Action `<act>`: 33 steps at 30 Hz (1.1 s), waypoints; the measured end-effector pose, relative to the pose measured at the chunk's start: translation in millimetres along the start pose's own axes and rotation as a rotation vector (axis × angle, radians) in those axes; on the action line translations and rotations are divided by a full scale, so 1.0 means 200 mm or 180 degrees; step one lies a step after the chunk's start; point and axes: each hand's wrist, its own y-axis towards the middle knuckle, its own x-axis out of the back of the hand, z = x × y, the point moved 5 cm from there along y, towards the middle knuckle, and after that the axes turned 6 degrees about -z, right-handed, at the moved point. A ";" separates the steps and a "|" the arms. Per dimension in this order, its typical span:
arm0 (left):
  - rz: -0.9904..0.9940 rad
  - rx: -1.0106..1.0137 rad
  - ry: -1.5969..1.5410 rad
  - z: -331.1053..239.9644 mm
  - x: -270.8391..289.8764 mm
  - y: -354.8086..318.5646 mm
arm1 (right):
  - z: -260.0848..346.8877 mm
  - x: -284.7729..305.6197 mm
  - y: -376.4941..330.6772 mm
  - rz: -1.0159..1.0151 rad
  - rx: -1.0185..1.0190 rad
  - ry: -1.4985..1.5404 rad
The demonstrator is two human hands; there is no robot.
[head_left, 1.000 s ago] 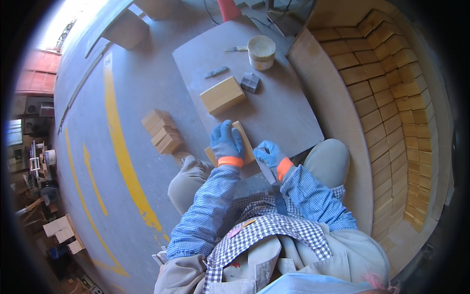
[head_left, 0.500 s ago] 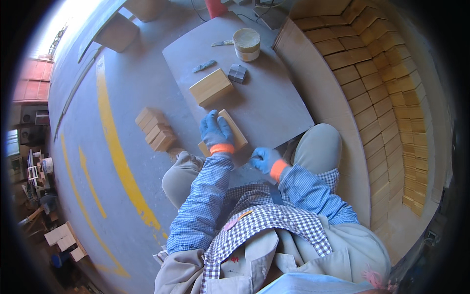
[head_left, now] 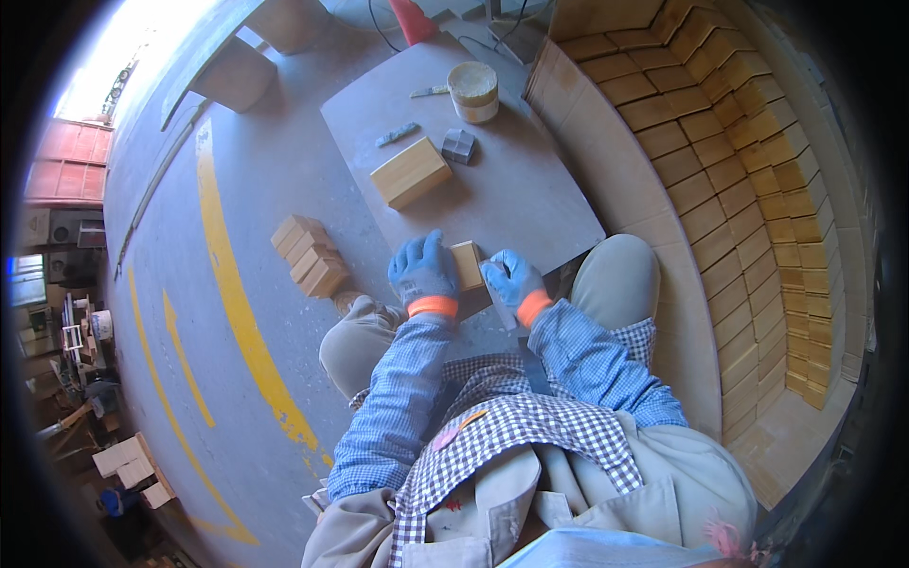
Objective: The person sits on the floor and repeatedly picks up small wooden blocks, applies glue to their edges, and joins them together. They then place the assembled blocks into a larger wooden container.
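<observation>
The left hand (head_left: 423, 272), in a blue glove, lies with bent fingers over the left part of a wooden block (head_left: 466, 265); I cannot tell if it grips. This block is at the near edge of the grey table (head_left: 530, 204), between both hands. The right hand (head_left: 513, 278) pinches a thin pale strip (head_left: 503, 309) just beside the block. Farther on the table are a bigger wooden block (head_left: 412, 173), a grey faceted piece (head_left: 459, 146) and a tub (head_left: 472, 93). At the right, a cardboard box (head_left: 606, 118) contains many block rows (head_left: 705, 180).

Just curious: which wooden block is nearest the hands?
The tan rectangular wooden block between the blue-gloved left hand and right hand; all others lie farther away.
</observation>
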 end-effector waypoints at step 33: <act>0.0132 0.0285 0.0457 -0.01 -0.03 0.10 | 0.01 -0.13 0.16 0.0191 -0.0303 0.0258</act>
